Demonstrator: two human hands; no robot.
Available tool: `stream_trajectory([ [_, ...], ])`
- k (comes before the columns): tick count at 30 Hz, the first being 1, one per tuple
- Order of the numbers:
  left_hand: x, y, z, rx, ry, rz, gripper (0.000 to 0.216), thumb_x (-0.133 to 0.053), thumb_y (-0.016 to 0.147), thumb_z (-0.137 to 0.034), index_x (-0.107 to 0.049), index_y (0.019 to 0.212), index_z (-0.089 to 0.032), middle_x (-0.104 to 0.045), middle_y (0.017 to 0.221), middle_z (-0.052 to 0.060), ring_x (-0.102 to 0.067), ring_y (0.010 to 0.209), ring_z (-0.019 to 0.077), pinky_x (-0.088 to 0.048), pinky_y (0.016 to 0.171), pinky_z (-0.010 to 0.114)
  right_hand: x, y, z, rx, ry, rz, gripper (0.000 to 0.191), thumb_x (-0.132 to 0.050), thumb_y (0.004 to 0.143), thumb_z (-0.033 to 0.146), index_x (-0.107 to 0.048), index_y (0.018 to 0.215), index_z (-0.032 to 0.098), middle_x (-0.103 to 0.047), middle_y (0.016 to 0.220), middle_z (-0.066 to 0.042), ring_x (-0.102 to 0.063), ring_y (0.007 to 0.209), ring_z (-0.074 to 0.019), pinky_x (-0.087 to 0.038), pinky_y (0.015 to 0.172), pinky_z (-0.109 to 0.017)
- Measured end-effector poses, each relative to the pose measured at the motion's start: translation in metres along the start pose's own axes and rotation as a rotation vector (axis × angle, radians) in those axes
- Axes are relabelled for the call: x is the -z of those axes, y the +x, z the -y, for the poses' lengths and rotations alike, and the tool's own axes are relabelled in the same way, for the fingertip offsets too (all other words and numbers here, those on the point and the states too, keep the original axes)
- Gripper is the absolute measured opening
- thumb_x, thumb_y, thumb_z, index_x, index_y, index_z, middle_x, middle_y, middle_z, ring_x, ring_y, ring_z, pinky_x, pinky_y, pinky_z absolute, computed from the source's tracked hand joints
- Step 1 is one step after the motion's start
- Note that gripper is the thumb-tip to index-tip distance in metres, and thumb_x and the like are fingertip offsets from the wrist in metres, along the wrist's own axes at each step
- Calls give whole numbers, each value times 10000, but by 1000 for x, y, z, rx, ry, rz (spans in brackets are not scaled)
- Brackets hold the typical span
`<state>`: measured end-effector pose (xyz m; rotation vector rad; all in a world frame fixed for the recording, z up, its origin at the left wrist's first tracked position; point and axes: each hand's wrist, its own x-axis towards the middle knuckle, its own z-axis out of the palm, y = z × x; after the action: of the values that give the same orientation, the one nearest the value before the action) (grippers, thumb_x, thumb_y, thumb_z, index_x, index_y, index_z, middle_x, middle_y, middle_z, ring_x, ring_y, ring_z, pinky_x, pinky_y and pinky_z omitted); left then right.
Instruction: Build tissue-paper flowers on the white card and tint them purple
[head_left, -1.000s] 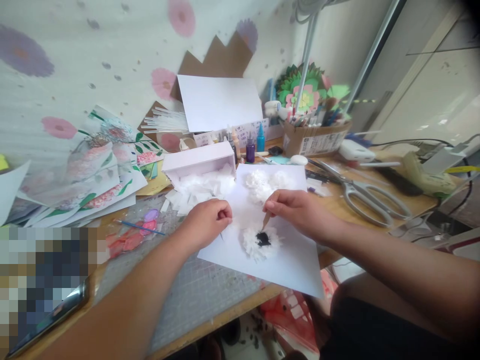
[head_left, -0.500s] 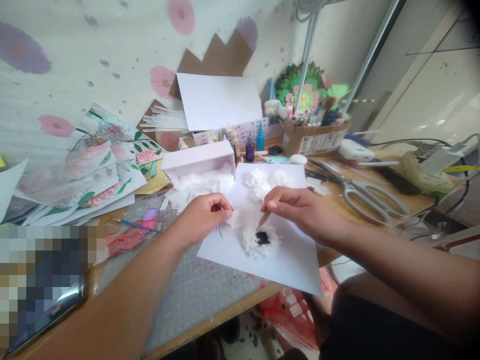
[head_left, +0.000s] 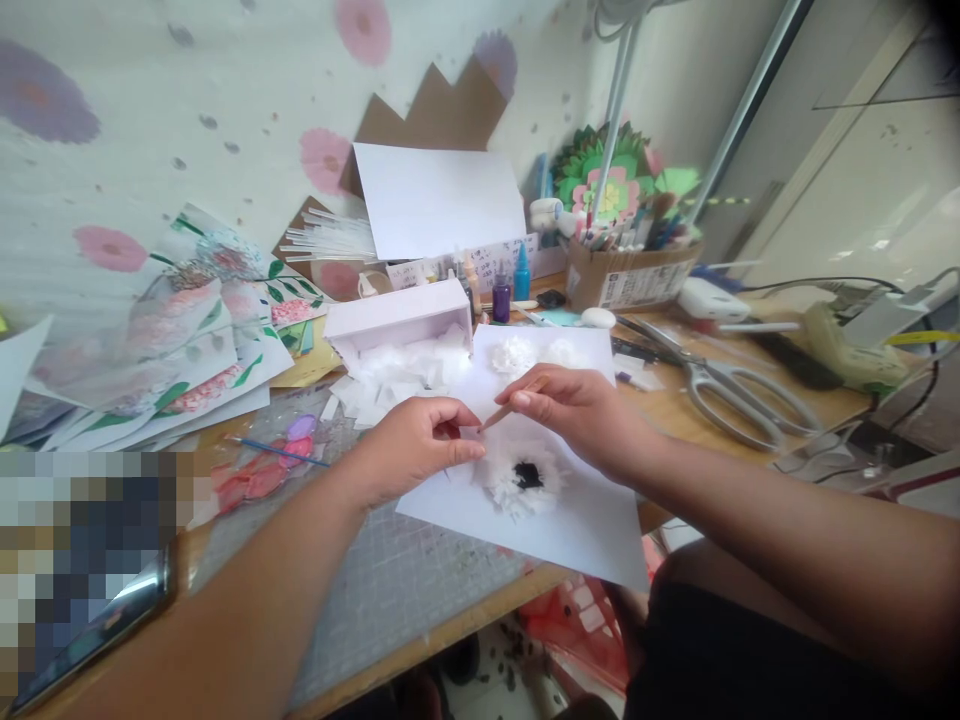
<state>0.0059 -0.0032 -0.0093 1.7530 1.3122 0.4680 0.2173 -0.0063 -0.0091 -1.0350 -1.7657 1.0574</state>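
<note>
My right hand (head_left: 566, 405) grips a thin brown wooden stick (head_left: 508, 408), slanted down to the left. Its tip reaches the fingertips of my left hand (head_left: 424, 440), which are pinched on a small white tissue paper piece (head_left: 480, 460), mostly hidden against the white behind it. Below both hands, a ring of fluffy white tissue tufts (head_left: 551, 495) with a black centre (head_left: 528, 475) sits on a white paper sheet (head_left: 600, 545). More white tufts (head_left: 514, 352) lie at the sheet's far end, partly behind my right hand.
Loose tissue squares (head_left: 375, 390) spill from a white box (head_left: 397, 315) left of the sheet. Large scissors (head_left: 712, 385) lie to the right. Behind stand small bottles (head_left: 521, 272) and a cardboard box of tools (head_left: 637, 275). A thin blue brush (head_left: 277, 450) rests on the cutting mat (head_left: 367, 610).
My right hand has lifted the stick from the black centre and moved left, bringing its tip to my left fingertips. My left hand has shifted slightly right and down.
</note>
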Motion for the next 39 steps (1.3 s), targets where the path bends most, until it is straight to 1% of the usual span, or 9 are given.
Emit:
stream_trajectory([
  [4, -7, 2, -1, -130, 153, -193, 141, -613, 768, -335, -687, 728, -222, -630, 891, 17, -586, 838, 203, -450, 752, 336, 8, -5, 5, -138, 48, 25, 205, -597, 845, 337, -662, 719, 189, -720, 814, -32, -633, 817, -167, -462, 800, -320],
  [7, -13, 0, -3, -199, 201, -294, 128, -615, 770, -320, -704, 732, -238, -616, 891, 15, -582, 844, 199, -450, 768, 336, 14, -9, 7, -189, -44, 115, 224, -582, 844, 336, -650, 694, 184, -708, 754, -29, -610, 735, -159, -451, 748, -310],
  [11, -17, -5, -7, -118, 41, -141, 154, -600, 786, -344, -712, 781, -237, -670, 790, -2, -592, 729, 179, -447, 659, 300, 16, -11, 5, -167, -193, 107, 214, -580, 840, 326, -671, 698, 195, -688, 762, -24, -596, 733, -158, -448, 721, -294],
  [16, -21, -5, -6, -20, -102, 1, 166, -613, 772, -366, -692, 803, -224, -669, 719, -18, -566, 617, 150, -415, 563, 261, 15, -10, -1, -176, -201, 63, 192, -589, 833, 329, -673, 717, 201, -682, 763, -20, -592, 711, -153, -450, 673, -283],
  [22, -36, 0, -4, 2, 40, -15, 87, -600, 765, -300, -620, 747, -217, -629, 685, -28, -554, 610, 145, -398, 540, 253, 18, -10, -1, -163, -157, 51, 220, -570, 857, 340, -669, 726, 193, -711, 803, -38, -616, 763, -167, -459, 742, -307],
  [26, -40, 1, -5, -5, 111, -60, 87, -592, 769, -302, -619, 741, -224, -636, 679, -25, -563, 597, 154, -411, 540, 269, 21, -14, 3, -46, -83, 36, 229, -562, 866, 363, -659, 743, 195, -698, 808, -35, -628, 811, -174, -467, 783, -317],
  [32, -43, 4, -4, -19, 158, -91, 66, -569, 755, -259, -626, 740, -229, -661, 707, -16, -584, 630, 170, -429, 558, 280, 15, -14, 1, 83, -274, 111, 216, -572, 869, 320, -645, 700, 208, -647, 787, -24, -605, 752, -151, -454, 726, -289],
  [36, -34, 3, -2, -27, 150, -69, 98, -574, 783, -329, -605, 784, -235, -633, 739, -17, -566, 649, 167, -417, 555, 273, 11, -12, -4, 102, -323, 149, 192, -577, 872, 264, -639, 701, 203, -626, 776, -23, -592, 740, -143, -443, 711, -277],
  [39, -18, 0, -1, -54, 223, 27, 157, -638, 736, -332, -599, 863, -247, -602, 818, -10, -563, 742, 184, -435, 613, 281, 7, -11, -5, 106, -340, 173, 201, -579, 871, 249, -633, 684, 195, -602, 745, -22, -567, 724, -144, -430, 701, -282],
])
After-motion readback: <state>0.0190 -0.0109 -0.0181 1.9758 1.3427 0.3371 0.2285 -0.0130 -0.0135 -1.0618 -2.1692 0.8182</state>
